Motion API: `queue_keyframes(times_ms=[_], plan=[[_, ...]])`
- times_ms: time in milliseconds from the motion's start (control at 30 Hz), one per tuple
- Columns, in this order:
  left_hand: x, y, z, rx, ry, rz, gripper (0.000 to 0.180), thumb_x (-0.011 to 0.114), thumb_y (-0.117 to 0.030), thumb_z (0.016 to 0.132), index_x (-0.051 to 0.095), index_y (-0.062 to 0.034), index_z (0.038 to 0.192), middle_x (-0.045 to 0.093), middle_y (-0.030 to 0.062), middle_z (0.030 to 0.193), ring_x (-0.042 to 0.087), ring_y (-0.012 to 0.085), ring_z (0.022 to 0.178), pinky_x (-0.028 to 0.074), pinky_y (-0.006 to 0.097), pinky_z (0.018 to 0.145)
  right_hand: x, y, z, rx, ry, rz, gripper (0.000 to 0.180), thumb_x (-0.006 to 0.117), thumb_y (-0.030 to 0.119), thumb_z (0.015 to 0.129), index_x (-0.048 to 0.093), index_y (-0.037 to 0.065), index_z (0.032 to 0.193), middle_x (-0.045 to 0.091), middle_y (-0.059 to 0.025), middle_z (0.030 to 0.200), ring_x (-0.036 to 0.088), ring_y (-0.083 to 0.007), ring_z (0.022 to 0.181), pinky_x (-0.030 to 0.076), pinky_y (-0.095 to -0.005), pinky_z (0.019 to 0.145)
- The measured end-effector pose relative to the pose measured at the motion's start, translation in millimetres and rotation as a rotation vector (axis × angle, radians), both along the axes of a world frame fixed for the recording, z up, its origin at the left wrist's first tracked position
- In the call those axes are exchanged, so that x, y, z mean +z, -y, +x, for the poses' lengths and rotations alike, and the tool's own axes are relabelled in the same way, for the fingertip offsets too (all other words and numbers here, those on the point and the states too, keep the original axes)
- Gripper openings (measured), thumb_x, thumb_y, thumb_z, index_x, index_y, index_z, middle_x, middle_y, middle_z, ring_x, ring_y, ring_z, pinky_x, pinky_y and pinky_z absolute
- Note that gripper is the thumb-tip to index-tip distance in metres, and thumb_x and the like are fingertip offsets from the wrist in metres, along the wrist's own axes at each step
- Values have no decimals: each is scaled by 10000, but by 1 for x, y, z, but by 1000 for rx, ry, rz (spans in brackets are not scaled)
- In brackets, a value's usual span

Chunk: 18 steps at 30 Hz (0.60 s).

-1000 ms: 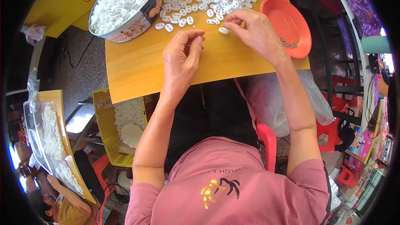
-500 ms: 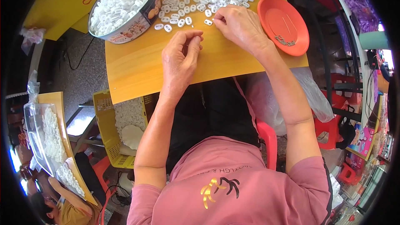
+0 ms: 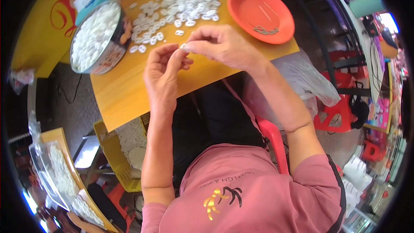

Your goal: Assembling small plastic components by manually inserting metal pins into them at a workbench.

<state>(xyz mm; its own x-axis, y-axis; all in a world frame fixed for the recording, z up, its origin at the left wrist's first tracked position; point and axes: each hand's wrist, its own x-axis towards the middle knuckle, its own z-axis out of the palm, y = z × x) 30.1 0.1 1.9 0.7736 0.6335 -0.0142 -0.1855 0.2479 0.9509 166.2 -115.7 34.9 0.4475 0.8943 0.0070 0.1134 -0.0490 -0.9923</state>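
Observation:
My left hand (image 3: 163,71) and my right hand (image 3: 222,46) meet above the near part of the wooden table (image 3: 114,97). Between their fingertips is a small white oval piece (image 3: 183,46), gripped by both and mostly covered. Just beyond the hands, many loose white oval plastic pieces with two holes (image 3: 189,2) lie spread over the table. To the right stands a round orange dish (image 3: 286,32) with small grey metal parts (image 3: 265,31) and two thin pale sticks (image 3: 268,14) in it.
A round tin (image 3: 110,62) heaped with white pieces stands at the table's left edge. Below it on the floor is a yellow crate (image 3: 108,155) of white pieces. A clear plastic bag (image 3: 310,82) hangs at right, near a red chair (image 3: 276,140). Another table (image 3: 51,136) stands at far left.
My right hand has moved from the loose pieces to my left hand, and the fingertips of both now meet on a white oval piece. The whole view has turned and shifted.

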Motion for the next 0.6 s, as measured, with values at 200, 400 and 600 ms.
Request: queue_keyframes(times_ms=[200, 400, 600], plan=[[-5, 9, -1, -126, 70, -110, 172, 627, -111, 945, 602, 25, 1047, 662, 98, 917, 636, 168, 797, 511, 284, 742, -5, 16, -4, -71, 214, 43, 195, 670, 170, 905, 660, -18, 952, 644, -23, 805, 571, -71, 761, 467, -237, 670], [-9, 11, 2, -121, 83, -149, 148, 618, -109, 951, 598, 6, 1042, 663, 99, 948, 631, 166, 815, 506, 288, 765, 13, 52, 47, -177, 546, -14, 146, 671, 139, 880, 673, 5, 940, 660, -41, 814, 612, -96, 752, 480, -254, 668], [-14, 10, 3, -151, 115, -138, 141, 605, -103, 957, 588, 3, 1049, 660, 98, 966, 629, 167, 829, 504, 296, 779, 14, 101, 118, -113, 893, -339, 156, 625, 139, 838, 666, 6, 910, 661, -121, 848, 645, -255, 816, 506, -361, 776]])
